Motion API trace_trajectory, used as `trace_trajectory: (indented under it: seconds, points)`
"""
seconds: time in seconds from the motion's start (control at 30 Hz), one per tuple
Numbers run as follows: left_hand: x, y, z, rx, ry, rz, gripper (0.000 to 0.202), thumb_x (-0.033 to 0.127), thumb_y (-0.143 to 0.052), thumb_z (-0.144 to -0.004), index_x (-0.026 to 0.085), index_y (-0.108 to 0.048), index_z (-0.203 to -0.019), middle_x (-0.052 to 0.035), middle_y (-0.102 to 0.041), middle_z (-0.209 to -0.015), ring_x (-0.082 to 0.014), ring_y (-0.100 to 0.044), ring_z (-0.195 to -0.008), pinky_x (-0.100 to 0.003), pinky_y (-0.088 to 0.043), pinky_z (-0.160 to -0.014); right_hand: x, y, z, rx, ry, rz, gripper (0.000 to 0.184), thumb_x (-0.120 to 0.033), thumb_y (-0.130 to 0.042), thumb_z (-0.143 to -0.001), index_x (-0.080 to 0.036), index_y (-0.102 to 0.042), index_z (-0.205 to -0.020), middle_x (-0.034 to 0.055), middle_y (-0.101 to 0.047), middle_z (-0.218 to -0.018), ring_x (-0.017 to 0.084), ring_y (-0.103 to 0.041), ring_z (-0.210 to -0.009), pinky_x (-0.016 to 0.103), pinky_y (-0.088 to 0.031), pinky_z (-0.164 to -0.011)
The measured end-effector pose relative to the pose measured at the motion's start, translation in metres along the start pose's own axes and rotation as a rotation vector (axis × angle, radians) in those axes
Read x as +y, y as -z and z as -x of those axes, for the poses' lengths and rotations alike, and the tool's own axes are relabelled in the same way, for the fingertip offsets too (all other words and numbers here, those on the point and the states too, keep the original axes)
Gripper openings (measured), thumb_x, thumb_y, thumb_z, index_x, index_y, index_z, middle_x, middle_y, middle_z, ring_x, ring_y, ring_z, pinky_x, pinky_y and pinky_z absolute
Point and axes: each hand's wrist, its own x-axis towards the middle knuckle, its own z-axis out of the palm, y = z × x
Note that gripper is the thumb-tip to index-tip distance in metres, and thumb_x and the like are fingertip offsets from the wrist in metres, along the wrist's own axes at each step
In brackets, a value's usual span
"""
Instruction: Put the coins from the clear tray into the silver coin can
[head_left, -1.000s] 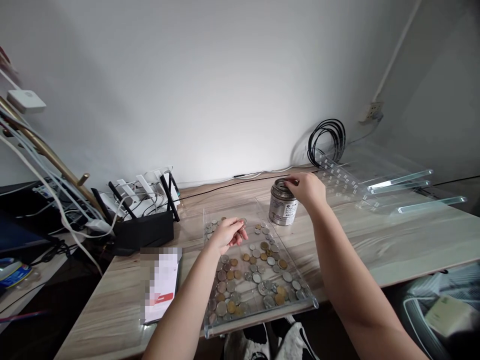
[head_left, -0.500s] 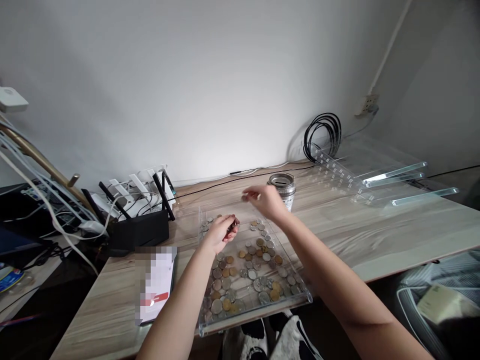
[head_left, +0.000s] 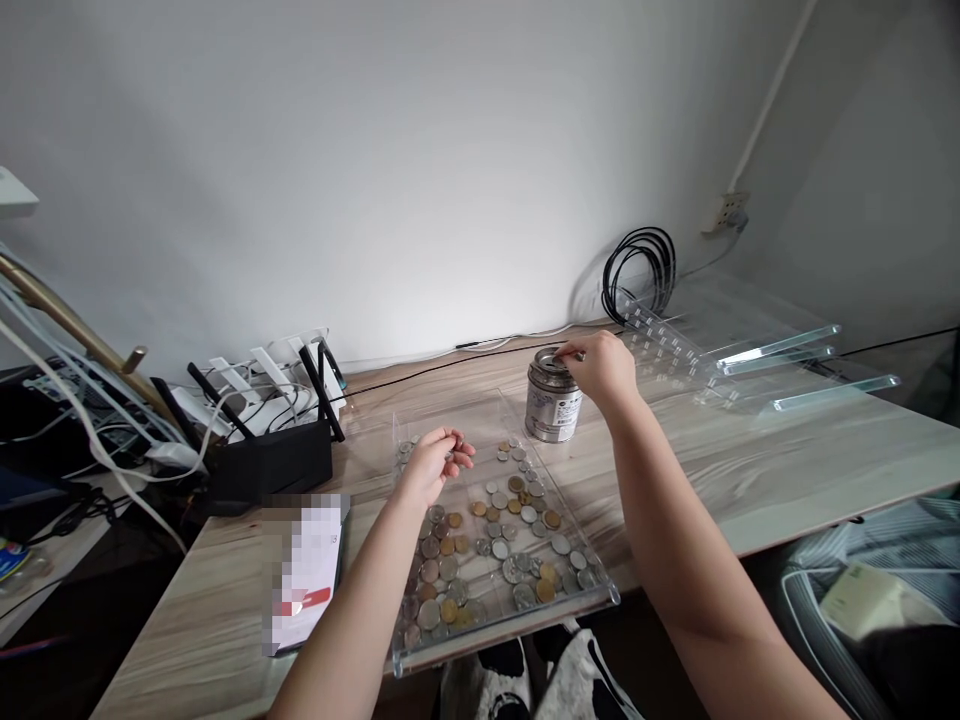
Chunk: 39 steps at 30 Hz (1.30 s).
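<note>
Atop the tin (head_left: 553, 408), the right hand (head_left: 606, 368) keeps its fingers (head_left: 570, 350) narrow; what the tips grip, if anything, is hidden. The step looks like feeding the tin, calling for careful aim at its partly covered lid (head_left: 541, 358). Leftward of those fingertips, the left hand (head_left: 429, 466) curls around coins (head_left: 457, 443), count unclear, above a clear tray (head_left: 510, 630).
</note>
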Motion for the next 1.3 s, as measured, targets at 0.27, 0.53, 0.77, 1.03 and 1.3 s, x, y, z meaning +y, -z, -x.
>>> trace_trajectory:
  seconds: [0.27,0.53,0.77,1.03,1.3]
  points:
    - [0.002,-0.002,0.003,-0.036,0.015,0.016,0.010,0.006,-0.042,-0.077,0.012,-0.049,-0.078,-0.0076,-0.064,-0.066,-0.0125,-0.063,-0.058,-0.014,-0.044,-0.044,0.007,-0.005,-0.004,-0.022,0.041,0.019,0.021,-0.024,-0.051,-0.068,-0.022,-0.069,-0.078,0.0045,-0.062,-0.080,0.017,-0.052,-0.081,0.025,-0.039,-0.063]
    - [0.006,-0.002,0.004,-0.039,0.073,0.187,0.014,0.006,-0.040,-0.079,0.009,-0.053,-0.085,-0.0129,-0.065,-0.076,-0.0179,-0.065,-0.073,-0.019,-0.051,-0.054,-0.050,-0.007,0.034,-0.037,0.350,-0.220,0.024,-0.026,-0.045,-0.078,-0.021,-0.065,-0.090,0.0044,-0.064,-0.086,0.016,-0.054,-0.078,0.025,-0.040,-0.066]
    - [0.002,0.000,-0.005,0.030,0.127,0.363,0.017,0.006,-0.040,-0.078,0.009,-0.055,-0.071,-0.0045,-0.060,-0.057,-0.0106,-0.059,-0.048,-0.023,-0.053,-0.054,-0.092,-0.049,0.073,-0.534,0.518,-0.210,0.011,-0.025,-0.056,-0.069,-0.027,-0.066,-0.072,0.0000,-0.064,-0.068,0.015,-0.055,-0.063,0.025,-0.036,-0.051]
    - [0.008,-0.002,0.008,-0.170,0.172,0.329,0.029,-0.006,-0.036,-0.068,0.002,-0.057,-0.088,-0.0192,-0.063,-0.089,-0.0211,-0.060,-0.091,-0.024,-0.051,-0.075,-0.045,-0.008,0.018,-0.028,0.097,-0.080,0.017,-0.028,-0.050,-0.071,-0.026,-0.066,-0.077,0.0013,-0.065,-0.077,0.017,-0.055,-0.076,0.026,-0.040,-0.060]
    - [0.007,-0.001,0.007,-0.163,0.129,0.223,0.024,-0.003,-0.041,-0.074,0.006,-0.052,-0.093,-0.0196,-0.062,-0.094,-0.0218,-0.060,-0.091,-0.017,-0.051,-0.061,-0.010,-0.004,-0.004,-0.074,-0.065,0.121,0.020,-0.028,-0.052,-0.068,-0.022,-0.069,-0.077,0.0060,-0.064,-0.078,0.019,-0.054,-0.078,0.026,-0.039,-0.061]
